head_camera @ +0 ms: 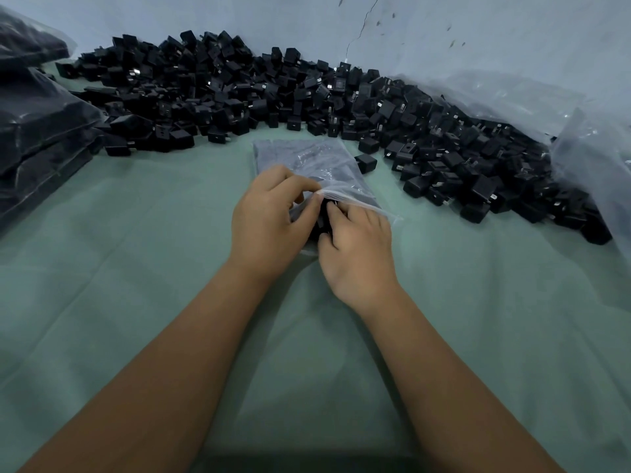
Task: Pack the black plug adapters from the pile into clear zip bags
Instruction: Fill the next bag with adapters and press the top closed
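Right before me on the green-covered worktop (136, 268), my left hand (269, 220) pinches the upper lip of a clear zip bag (355, 199), thumb and fingers curled onto the plastic edge and lifting it off the cloth. My right hand (355, 244) is curled round a black plug adapter (324, 216) at the mouth of that bag — only a dark sliver of it shows between my fingers, so I cannot tell how far inside it sits. Under and just beyond both hands lies a stack of flat zip bags (300, 155), greyish where the sheets overlap. Farther back, the pile of black plug adapters (239, 90) runs in a wide band from the far left along the pale wall (478, 29) and curves down to my right; one loose adapter (366, 163) rests just beside the stack's right edge. At the left, large plastic sacks (37, 131) hold dark contents — I cannot make out what. At the right, a crumpled clear plastic sheet (587, 158) drapes over the end of the pile.
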### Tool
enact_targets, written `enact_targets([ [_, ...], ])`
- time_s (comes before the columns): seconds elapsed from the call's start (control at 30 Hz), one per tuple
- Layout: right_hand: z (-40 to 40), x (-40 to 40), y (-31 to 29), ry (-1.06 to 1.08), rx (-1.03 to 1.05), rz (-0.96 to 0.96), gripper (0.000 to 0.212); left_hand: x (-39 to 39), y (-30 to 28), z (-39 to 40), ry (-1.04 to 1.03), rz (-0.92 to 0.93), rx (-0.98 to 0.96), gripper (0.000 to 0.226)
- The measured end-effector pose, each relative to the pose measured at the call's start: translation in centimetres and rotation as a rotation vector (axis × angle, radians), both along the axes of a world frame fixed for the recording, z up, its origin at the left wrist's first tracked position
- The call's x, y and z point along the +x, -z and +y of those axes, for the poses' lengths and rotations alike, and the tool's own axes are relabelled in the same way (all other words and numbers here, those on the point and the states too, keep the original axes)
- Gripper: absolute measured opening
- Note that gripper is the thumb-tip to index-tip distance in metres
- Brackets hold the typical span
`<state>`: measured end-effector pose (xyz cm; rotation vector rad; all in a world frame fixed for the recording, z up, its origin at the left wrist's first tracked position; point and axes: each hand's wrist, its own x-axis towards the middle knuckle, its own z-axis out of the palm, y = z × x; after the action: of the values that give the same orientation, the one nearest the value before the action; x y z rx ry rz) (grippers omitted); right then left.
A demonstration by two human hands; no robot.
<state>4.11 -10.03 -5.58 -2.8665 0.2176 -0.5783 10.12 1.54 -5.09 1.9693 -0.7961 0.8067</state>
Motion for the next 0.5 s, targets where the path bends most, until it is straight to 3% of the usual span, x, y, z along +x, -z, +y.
enact_targets([
  [0.17,0.0,0.1,-0.2,-0.135,0.113,-0.082,0.039,0.0,0.0,-0.1,-0.008,-0.018,0.0,0.013],
  [0.33,0.3,1.1,-0.5,-0.274,0.128,-0.102,0.022,0.0,0.0,-0.3,0.01,-0.141,0.03,0.009],
  [0.4,0.2,1.9,-1.2,-0.251,0.054,-0.015,0.012,0.0,0.0,-0.4,0.026,-0.187,0.022,0.008],
  [0.5,0.0,3.8,-2.5,-0.227,-0.098,0.26,0.018,0.0,0.0,-0.5,0.043,-0.237,0.0,0.008],
])
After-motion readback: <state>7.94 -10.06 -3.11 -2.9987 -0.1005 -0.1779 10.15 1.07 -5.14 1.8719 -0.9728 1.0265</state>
